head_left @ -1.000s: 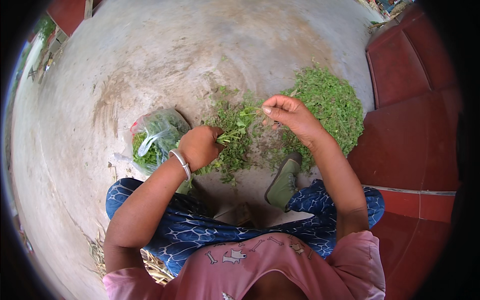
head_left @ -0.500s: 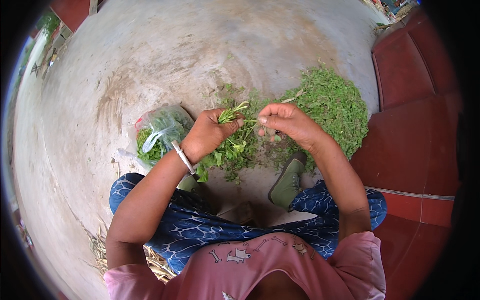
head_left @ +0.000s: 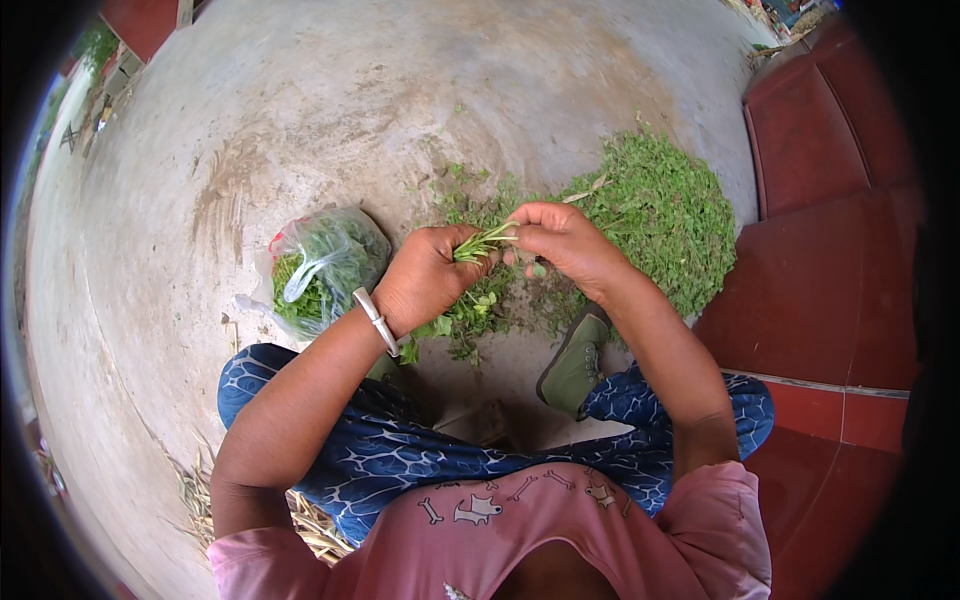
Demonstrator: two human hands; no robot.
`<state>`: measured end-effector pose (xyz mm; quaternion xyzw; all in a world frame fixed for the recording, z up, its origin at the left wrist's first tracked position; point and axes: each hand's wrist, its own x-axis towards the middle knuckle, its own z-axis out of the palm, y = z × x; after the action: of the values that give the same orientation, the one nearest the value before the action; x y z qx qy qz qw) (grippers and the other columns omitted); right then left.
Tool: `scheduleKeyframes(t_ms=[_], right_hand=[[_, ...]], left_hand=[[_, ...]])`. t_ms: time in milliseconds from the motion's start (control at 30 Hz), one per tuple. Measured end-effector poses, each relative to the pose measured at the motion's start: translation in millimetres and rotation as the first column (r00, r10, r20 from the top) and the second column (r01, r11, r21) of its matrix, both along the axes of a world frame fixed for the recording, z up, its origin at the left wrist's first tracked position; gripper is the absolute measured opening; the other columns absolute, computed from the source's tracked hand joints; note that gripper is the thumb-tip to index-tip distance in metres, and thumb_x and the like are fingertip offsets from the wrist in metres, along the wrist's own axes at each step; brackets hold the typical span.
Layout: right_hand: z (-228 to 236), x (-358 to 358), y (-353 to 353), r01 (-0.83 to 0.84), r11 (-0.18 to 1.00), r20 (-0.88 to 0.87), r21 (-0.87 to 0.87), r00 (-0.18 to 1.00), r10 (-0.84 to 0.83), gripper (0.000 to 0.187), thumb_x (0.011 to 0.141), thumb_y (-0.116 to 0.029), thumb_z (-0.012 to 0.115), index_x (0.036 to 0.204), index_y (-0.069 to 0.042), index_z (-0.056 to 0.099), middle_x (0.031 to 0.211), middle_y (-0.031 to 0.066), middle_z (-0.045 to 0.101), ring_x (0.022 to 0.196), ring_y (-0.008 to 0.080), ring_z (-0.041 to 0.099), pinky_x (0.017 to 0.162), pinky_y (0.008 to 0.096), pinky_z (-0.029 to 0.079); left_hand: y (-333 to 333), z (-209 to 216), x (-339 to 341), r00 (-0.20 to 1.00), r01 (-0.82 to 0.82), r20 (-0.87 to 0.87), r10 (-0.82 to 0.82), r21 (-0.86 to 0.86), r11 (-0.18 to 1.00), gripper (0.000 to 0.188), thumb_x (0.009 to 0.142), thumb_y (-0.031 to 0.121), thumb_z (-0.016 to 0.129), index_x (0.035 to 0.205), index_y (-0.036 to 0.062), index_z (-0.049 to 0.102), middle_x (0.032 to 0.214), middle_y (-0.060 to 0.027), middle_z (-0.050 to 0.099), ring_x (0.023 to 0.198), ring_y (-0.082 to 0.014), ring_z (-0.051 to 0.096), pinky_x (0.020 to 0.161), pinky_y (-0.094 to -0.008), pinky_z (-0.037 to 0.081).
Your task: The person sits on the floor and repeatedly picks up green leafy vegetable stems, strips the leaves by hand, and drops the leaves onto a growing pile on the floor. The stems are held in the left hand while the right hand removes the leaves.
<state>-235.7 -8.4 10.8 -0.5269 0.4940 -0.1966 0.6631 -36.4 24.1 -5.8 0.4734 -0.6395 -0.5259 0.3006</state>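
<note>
My left hand is closed round a small bunch of leafy greens; the pale stems stick out past the thumb, and leaves hang below the fist. Close by on the right, my right hand pinches with thumb and forefinger at the stem ends. A small leaf shows under its curled fingers. Beneath both hands lie loose, scattered greens. Beyond my right hand spreads a large heap of greens. To the left of my left hand stands a clear plastic bag stuffed with greens.
My green shoes stand just this side of the greens. Dark red panels rise along the right side. Dry straw-like stalks lie by my left hip. The concrete floor stretches ahead, with soil smears on it.
My left hand has shifted slightly right and down with the bunch, turning a little. My right hand has moved a little left and down, closing the gap to the stem ends.
</note>
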Motion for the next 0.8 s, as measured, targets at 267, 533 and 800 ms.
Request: scheduleKeyframes(t_ms=[267, 533, 800], right_hand=[[3.9, -0.8, 1.1, 0.003, 0.996, 0.036, 0.089, 0.999, -0.006, 0.013, 0.085, -0.021, 0.057, 0.087, -0.008, 0.059, 0.078, -0.0003, 0.061, 0.068, 0.0067, 0.056, 0.056, 0.0216, 0.042], [14.3, 3.6, 12.6, 0.022, 0.999, 0.190, 0.047, 0.981, -0.030, 0.012, 0.085, -0.020, 0.059, 0.087, -0.008, 0.058, 0.078, -0.0016, 0.059, 0.072, 0.0071, 0.057, 0.056, 0.0227, 0.043], [15.3, -3.8, 8.9, 0.071, 0.991, 0.230, 0.117, 0.968, -0.096, 0.014, 0.088, -0.020, 0.057, 0.092, -0.007, 0.056, 0.081, 0.0028, 0.061, 0.070, 0.0093, 0.058, 0.056, 0.0217, 0.042]], left_hand=[[-0.6, -3.6, 3.4, 0.989, 0.065, 0.134, -0.060, -0.029, 0.997, 0.015, 0.083, 0.006, 0.058, 0.096, -0.0004, 0.060, 0.069, -0.0063, 0.058, 0.064, -0.0092, 0.049, 0.059, -0.0283, 0.045], [-8.8, -6.3, 7.1, 0.993, -0.116, -0.003, 0.118, 0.163, 0.980, 0.010, 0.085, 0.010, 0.054, 0.089, 0.0010, 0.058, 0.069, -0.0001, 0.056, 0.060, -0.0094, 0.047, 0.056, -0.0256, 0.041], [-8.4, -1.7, 11.8, 0.977, -0.028, -0.197, 0.084, 0.271, 0.962, 0.016, 0.092, 0.015, 0.053, 0.101, 0.0026, 0.059, 0.087, 0.0027, 0.058, 0.087, -0.0078, 0.049, 0.079, -0.0228, 0.039]])
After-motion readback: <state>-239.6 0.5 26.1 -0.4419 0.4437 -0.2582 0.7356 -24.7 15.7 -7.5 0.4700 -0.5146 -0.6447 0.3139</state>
